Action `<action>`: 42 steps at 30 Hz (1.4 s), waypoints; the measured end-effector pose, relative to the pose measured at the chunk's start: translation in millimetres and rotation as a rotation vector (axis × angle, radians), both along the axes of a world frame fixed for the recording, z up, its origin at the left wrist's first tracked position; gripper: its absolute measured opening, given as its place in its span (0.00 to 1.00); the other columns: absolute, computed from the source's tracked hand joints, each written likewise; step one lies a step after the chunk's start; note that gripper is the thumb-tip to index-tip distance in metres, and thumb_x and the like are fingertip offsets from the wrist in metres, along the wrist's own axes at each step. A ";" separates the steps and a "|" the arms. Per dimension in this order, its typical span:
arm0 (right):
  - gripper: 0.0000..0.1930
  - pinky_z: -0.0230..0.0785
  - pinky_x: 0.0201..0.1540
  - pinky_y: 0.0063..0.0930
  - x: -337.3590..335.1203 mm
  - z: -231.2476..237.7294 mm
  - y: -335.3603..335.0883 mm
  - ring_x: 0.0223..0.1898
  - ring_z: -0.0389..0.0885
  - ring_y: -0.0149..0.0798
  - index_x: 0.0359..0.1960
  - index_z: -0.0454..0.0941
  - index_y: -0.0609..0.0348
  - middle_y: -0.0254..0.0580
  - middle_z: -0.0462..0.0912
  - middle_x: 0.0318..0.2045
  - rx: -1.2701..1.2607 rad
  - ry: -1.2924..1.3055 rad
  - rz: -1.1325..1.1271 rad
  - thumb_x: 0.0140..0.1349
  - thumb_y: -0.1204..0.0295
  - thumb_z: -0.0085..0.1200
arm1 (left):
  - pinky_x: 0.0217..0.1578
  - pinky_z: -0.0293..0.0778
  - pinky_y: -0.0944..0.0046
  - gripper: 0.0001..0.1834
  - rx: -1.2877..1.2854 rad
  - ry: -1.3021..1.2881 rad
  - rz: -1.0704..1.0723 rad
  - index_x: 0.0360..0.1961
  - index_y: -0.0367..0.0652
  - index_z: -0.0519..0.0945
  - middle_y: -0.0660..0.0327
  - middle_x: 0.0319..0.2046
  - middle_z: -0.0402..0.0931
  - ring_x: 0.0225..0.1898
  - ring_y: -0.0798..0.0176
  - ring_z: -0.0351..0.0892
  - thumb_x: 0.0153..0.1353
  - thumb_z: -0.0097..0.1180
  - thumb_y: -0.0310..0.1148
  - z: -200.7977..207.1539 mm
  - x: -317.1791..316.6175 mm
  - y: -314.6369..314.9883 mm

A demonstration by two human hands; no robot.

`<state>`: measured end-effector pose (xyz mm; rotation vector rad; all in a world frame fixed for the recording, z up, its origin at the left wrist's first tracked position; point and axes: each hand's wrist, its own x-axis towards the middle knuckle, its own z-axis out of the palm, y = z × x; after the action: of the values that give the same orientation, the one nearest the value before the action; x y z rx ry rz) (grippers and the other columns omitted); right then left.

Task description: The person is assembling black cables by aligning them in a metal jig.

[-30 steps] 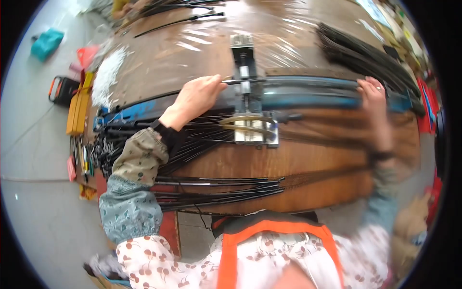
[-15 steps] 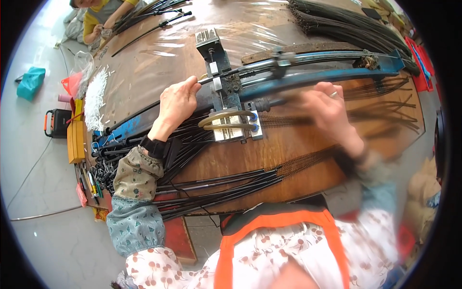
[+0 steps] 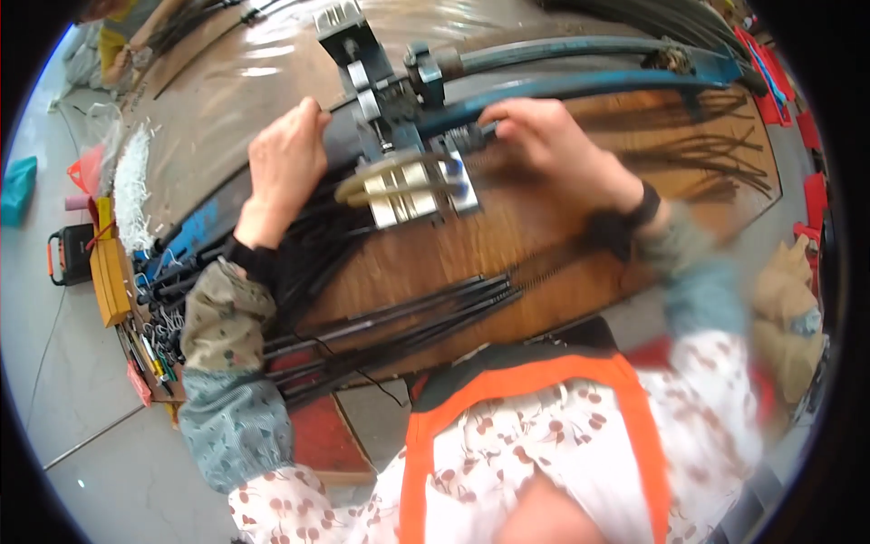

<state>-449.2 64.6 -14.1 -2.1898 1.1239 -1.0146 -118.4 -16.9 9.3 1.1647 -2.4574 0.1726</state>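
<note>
My left hand (image 3: 288, 165) is closed in a pinch on a thin black cable (image 3: 342, 106), just left of a metal clamping fixture (image 3: 385, 136). The cable runs into that fixture. My right hand (image 3: 560, 145) is on the other side, fingers curled and blurred, fingertips by a dark ribbed fitting (image 3: 464, 137); whatever they grip is hidden. A dark slider block (image 3: 424, 77) sits on the rail close to the fixture's right side. Looped tan hoses (image 3: 390, 181) lie over the fixture's silver block.
Black cables with coiled springs (image 3: 471, 290) lie across the near part of the wooden table (image 3: 408, 272). A blue rail (image 3: 580, 89) runs right. White short tubes (image 3: 133, 195) are heaped at left, near a yellow box (image 3: 111, 272). Another person (image 3: 122, 45) works at far left.
The slider block has moved left along the rail, closer to the fixture. My right hand has come left toward the fixture. My left hand keeps its pinch. The whole view has shifted.
</note>
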 end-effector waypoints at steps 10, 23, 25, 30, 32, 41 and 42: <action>0.08 0.71 0.39 0.38 20.7 -53.6 43.8 0.39 0.76 0.47 0.34 0.75 0.58 0.45 0.76 0.33 -0.378 0.717 0.035 0.51 0.74 0.55 | 0.42 0.64 0.50 0.07 -0.578 -0.315 0.118 0.35 0.52 0.76 0.65 0.34 0.75 0.41 0.60 0.76 0.59 0.60 0.38 7.3 68.3 0.9; 0.06 0.70 0.30 0.41 9.9 25.1 66.9 0.27 0.81 0.48 0.34 0.79 0.54 0.47 0.80 0.26 0.008 0.917 0.221 0.62 0.67 0.57 | 0.26 0.77 0.56 0.15 0.260 -0.234 -0.092 0.51 0.52 0.77 0.57 0.27 0.76 0.28 0.55 0.81 0.65 0.55 0.40 -32.3 29.4 126.0; 0.07 0.70 0.31 0.43 13.5 24.4 70.8 0.28 0.81 0.50 0.35 0.78 0.56 0.49 0.80 0.26 0.177 0.854 0.310 0.62 0.67 0.56 | 0.23 0.76 0.57 0.15 0.304 -0.258 -0.079 0.52 0.53 0.77 0.58 0.25 0.75 0.25 0.56 0.80 0.65 0.56 0.40 -12.5 18.9 136.5; 0.13 0.73 0.34 0.45 47.9 10.9 102.7 0.30 0.79 0.55 0.50 0.76 0.58 0.51 0.79 0.29 0.221 0.032 0.172 0.63 0.74 0.55 | 0.16 0.71 0.61 0.20 0.219 -0.279 -0.011 0.57 0.57 0.76 0.63 0.19 0.71 0.17 0.59 0.77 0.64 0.60 0.40 21.8 5.3 165.8; 0.15 0.73 0.34 0.44 56.0 10.2 108.2 0.30 0.79 0.55 0.52 0.76 0.58 0.50 0.79 0.29 0.094 0.022 0.117 0.62 0.76 0.54 | 0.17 0.71 0.60 0.20 0.200 -0.292 -0.020 0.57 0.57 0.77 0.63 0.19 0.69 0.17 0.59 0.76 0.63 0.60 0.39 27.0 5.2 172.7; 0.18 0.73 0.37 0.36 67.2 13.4 96.0 0.33 0.81 0.48 0.54 0.76 0.59 0.49 0.80 0.32 0.091 -0.284 -0.069 0.62 0.79 0.51 | 0.18 0.67 0.56 0.24 0.175 -0.203 0.027 0.58 0.55 0.80 0.61 0.18 0.64 0.17 0.56 0.70 0.59 0.63 0.32 59.3 11.4 177.5; 0.18 0.73 0.37 0.35 62.9 25.7 98.4 0.32 0.81 0.47 0.55 0.77 0.59 0.49 0.81 0.32 0.152 -0.254 -0.074 0.63 0.77 0.52 | 0.18 0.67 0.57 0.23 0.155 -0.171 -0.014 0.58 0.54 0.81 0.61 0.18 0.64 0.18 0.57 0.71 0.59 0.63 0.31 64.1 2.8 173.7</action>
<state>-386.3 163.0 11.6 -1.8540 1.1302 -1.1612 -115.6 156.9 73.3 1.2422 -2.6685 0.0820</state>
